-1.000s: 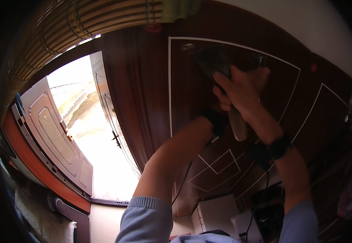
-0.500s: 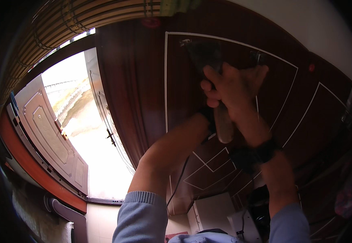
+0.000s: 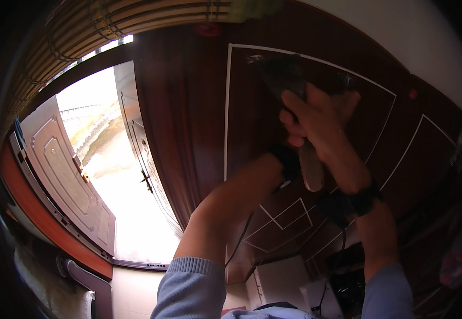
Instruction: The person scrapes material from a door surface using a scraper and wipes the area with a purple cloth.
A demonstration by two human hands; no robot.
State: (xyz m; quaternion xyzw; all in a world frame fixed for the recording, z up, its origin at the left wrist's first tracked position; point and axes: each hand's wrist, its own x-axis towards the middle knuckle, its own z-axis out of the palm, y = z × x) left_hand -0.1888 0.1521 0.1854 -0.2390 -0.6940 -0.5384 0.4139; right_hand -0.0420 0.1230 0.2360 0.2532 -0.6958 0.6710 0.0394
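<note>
My right hand (image 3: 321,119) is closed round the handle (image 3: 311,169) of a scraper with a wide dark blade (image 3: 280,74). The blade points up and left over a dark red-brown glossy panel (image 3: 263,117), one corner close to a small shiny patch (image 3: 255,58). Behind the right hand and handle crosses my left hand (image 3: 349,102), mostly hidden; its visible fingers stick out straight on the right side, near a dark mark (image 3: 344,81) on the panel. I cannot tell whether the left palm touches the handle. Dark bands circle both wrists.
Thin white lines (image 3: 228,106) outline shapes on the panel. To the left, a doorway with an open door (image 3: 69,170) lets in bright light. A bamboo blind (image 3: 135,18) hangs above. White boxes (image 3: 281,282) and cables (image 3: 239,239) lie low in front of me.
The whole scene has shifted slightly right in the picture. Both hands and the scraper stay almost in place against the panel, with the same grip.
</note>
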